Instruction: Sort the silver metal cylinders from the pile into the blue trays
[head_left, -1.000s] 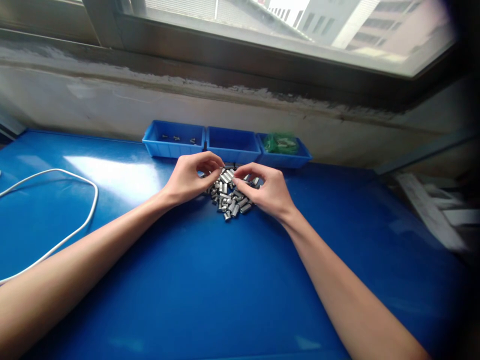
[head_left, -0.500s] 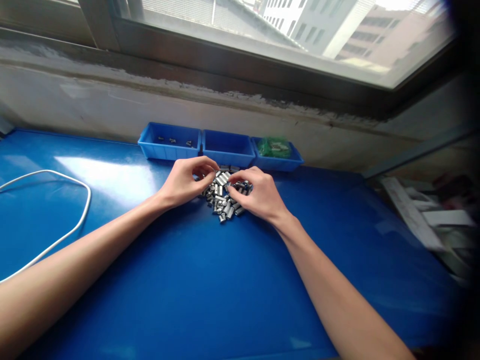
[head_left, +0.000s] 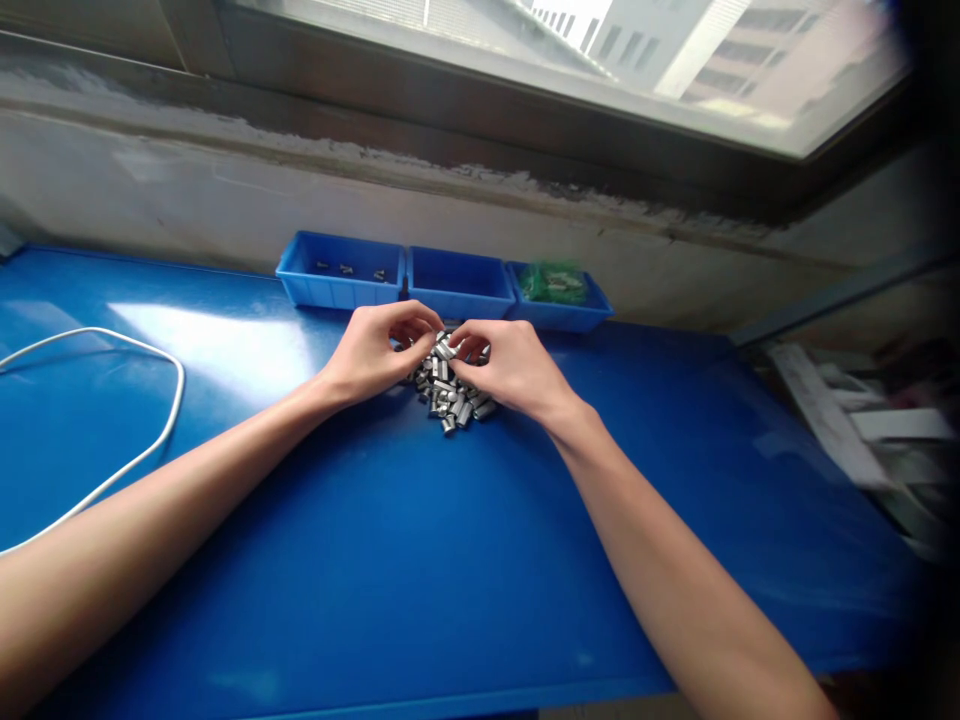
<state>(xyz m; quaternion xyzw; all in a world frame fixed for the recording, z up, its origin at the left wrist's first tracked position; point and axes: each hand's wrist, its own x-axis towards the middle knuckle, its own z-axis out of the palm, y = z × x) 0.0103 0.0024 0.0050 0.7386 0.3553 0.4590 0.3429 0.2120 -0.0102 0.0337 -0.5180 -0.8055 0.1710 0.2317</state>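
Observation:
A pile of small shiny metal pieces (head_left: 451, 398), cylinder-like and some with flat sides, lies on the blue table between my hands. My left hand (head_left: 379, 352) is at the pile's left side, its thumb and forefinger curled together in a pinch. What sits between those fingertips is too small to make out. From the right, my right hand (head_left: 514, 368) reaches over the pile with bent fingers. Its thumb and forefinger close on a metal piece (head_left: 445, 349) near the top of the heap. Both hands hide part of the pile.
Behind the pile stand three joined blue bins: the left bin (head_left: 341, 291) holds a few small screws, the middle bin (head_left: 459, 300) shows a bare floor, and the right bin (head_left: 562, 313) holds a green bag (head_left: 555, 284). A white cable (head_left: 177, 395) curves across the table (head_left: 420, 580) at left.
My right hand has shifted slightly up and left over the pile, its fingertips now closer to my left fingertips. The left hand keeps nearly the same pose. The view has tilted slightly.

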